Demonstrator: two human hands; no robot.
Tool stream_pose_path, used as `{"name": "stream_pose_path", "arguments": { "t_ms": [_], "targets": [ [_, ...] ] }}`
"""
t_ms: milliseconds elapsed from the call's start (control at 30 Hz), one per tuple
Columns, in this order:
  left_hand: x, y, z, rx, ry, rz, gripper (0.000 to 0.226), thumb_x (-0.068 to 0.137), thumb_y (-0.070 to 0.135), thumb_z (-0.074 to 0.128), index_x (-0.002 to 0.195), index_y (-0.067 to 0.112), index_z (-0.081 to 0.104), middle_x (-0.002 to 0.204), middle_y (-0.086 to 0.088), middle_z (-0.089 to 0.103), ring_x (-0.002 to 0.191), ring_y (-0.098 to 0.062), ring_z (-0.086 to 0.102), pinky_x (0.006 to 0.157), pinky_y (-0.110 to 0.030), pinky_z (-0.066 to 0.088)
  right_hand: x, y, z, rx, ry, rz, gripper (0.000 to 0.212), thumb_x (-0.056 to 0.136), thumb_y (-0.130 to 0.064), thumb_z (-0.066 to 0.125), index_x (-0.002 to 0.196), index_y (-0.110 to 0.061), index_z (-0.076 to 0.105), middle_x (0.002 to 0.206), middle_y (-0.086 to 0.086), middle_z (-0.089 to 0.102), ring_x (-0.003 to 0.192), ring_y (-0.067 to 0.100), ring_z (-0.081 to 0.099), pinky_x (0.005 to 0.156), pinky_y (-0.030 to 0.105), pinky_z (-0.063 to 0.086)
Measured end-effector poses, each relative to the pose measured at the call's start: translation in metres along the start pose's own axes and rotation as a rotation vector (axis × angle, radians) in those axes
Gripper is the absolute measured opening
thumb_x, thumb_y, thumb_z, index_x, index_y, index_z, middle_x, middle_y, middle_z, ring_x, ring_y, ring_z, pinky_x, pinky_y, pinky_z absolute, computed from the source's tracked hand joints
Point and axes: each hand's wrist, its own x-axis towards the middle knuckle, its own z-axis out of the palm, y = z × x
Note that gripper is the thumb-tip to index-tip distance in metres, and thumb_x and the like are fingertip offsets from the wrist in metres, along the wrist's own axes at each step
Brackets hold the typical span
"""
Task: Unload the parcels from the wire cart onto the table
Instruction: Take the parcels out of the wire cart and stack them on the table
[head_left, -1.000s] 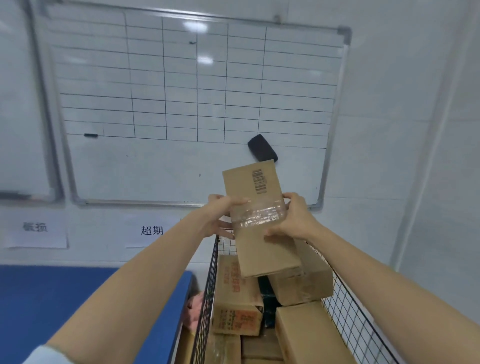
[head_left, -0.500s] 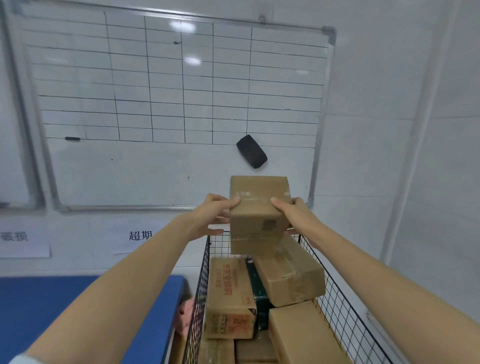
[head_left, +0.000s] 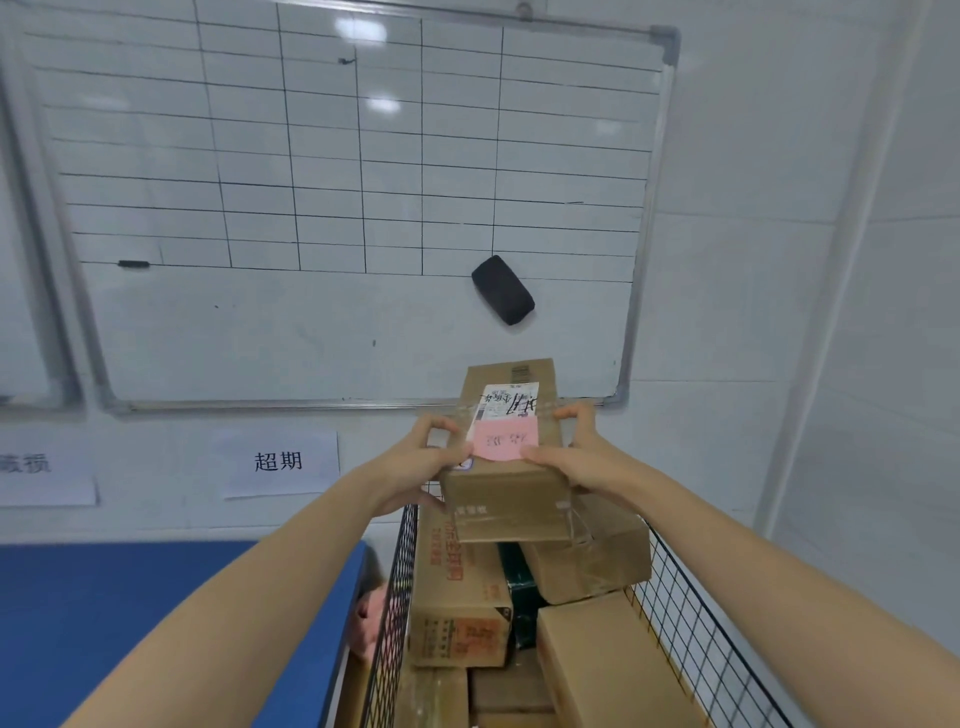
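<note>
A small brown cardboard parcel (head_left: 506, 499) with a white shipping label and a pink note on top is held in the air above the black wire cart (head_left: 691, 639). My left hand (head_left: 415, 470) grips its left side and my right hand (head_left: 576, 457) grips its right side, thumbs on top. Several more cardboard parcels fill the cart below, among them a tall printed box (head_left: 457, 597), a taped box (head_left: 592, 556) and a plain box (head_left: 608, 670). The blue table (head_left: 130, 623) lies to the left of the cart.
A gridded whiteboard (head_left: 337, 208) with a black eraser (head_left: 502, 289) hangs on the wall straight ahead. Two paper signs (head_left: 280, 462) are stuck below it. A pink item (head_left: 371, 618) sits between table and cart. A white wall stands close on the right.
Both hands have turned the parcel over, so its labelled face with the pink note now points up. It stays above the cart.
</note>
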Motion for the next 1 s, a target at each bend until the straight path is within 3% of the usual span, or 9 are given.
{"name": "stream_pose_path", "arguments": {
  "t_ms": [100,200,367,533,700,767,900,933,1000],
  "targets": [
    [-0.001,-0.005,-0.001,0.022,-0.041,-0.006,0.063,0.089,0.014,0.065,0.137,0.038,0.032,0.114,-0.012,0.058,0.103,-0.031,0.063,0.075,-0.061,0.054,-0.001,0.006,0.005,-0.078,-0.023,0.018,0.109,0.048,-0.050,0.081,0.130,-0.043,0.009,0.138,0.010,0.046,0.118,0.026,0.053,0.103,0.044,0.042],
    [0.000,-0.005,0.003,-0.013,-0.059,-0.027,0.074,0.090,0.011,0.063,0.142,0.046,0.023,0.116,-0.008,0.057,0.104,-0.030,0.063,0.072,-0.063,0.053,0.000,0.009,0.009,-0.074,-0.012,0.019,0.122,0.035,-0.056,0.077,0.131,-0.055,0.001,0.146,0.008,0.038,0.124,0.026,0.048,0.108,0.045,0.037],
    [0.000,-0.004,0.015,-0.046,-0.051,-0.049,0.082,0.087,0.024,0.068,0.144,0.050,0.016,0.128,-0.002,0.053,0.106,-0.029,0.062,0.068,-0.057,0.057,0.000,0.013,0.021,-0.111,0.011,0.004,0.147,0.031,-0.058,0.079,0.144,-0.043,-0.015,0.154,0.009,0.024,0.137,0.027,0.034,0.114,0.047,0.027],
    [0.000,-0.009,0.017,0.017,0.031,0.017,0.090,0.083,0.013,0.072,0.146,0.044,0.016,0.115,-0.004,0.057,0.095,-0.030,0.067,0.068,-0.052,0.059,-0.001,0.018,0.022,-0.106,0.007,-0.041,0.139,0.051,-0.048,0.087,0.147,-0.037,-0.013,0.154,0.008,0.026,0.137,0.027,0.034,0.114,0.046,0.028],
    [0.001,-0.014,0.001,0.061,0.061,0.019,0.106,0.076,0.012,0.078,0.148,0.038,0.005,0.123,0.000,0.049,0.094,-0.032,0.067,0.067,-0.050,0.059,-0.004,0.019,0.011,-0.129,0.037,-0.143,0.120,0.066,-0.039,0.085,0.150,-0.024,0.001,0.146,0.000,0.038,0.129,0.020,0.044,0.105,0.032,0.038],
    [-0.002,-0.014,-0.005,0.103,0.021,-0.002,0.104,0.074,0.012,0.080,0.148,0.034,0.010,0.130,0.000,0.045,0.095,-0.032,0.067,0.067,-0.050,0.059,-0.002,0.016,0.004,-0.134,0.162,-0.163,0.114,0.067,-0.043,0.083,0.150,-0.024,0.007,0.148,0.007,0.028,0.134,0.025,0.037,0.110,0.039,0.034],
    [-0.009,-0.014,-0.016,0.242,-0.078,-0.011,0.072,0.072,0.014,0.082,0.133,0.018,0.044,0.130,0.003,0.052,0.100,-0.027,0.067,0.073,-0.051,0.058,0.004,0.010,-0.009,-0.339,0.326,-0.114,0.120,0.061,-0.051,0.084,0.150,-0.025,0.008,0.155,0.011,0.005,0.143,0.033,0.011,0.114,0.051,0.020],
    [-0.011,-0.012,-0.018,0.278,-0.094,-0.007,0.067,0.073,0.012,0.082,0.130,0.018,0.048,0.126,0.004,0.055,0.101,-0.026,0.066,0.074,-0.051,0.058,0.006,0.010,-0.012,-0.377,0.327,-0.094,0.126,0.056,-0.054,0.085,0.150,-0.026,0.006,0.156,0.011,0.004,0.143,0.034,0.010,0.114,0.053,0.020],
    [-0.017,-0.007,-0.020,0.364,-0.119,-0.004,0.061,0.073,0.007,0.080,0.126,0.019,0.052,0.120,0.005,0.059,0.103,-0.024,0.065,0.073,-0.049,0.059,0.008,0.008,-0.014,-0.387,0.275,-0.055,0.141,0.039,-0.065,0.084,0.149,-0.031,0.002,0.155,0.012,0.020,0.140,0.034,0.025,0.111,0.055,0.026]
  ]
}}
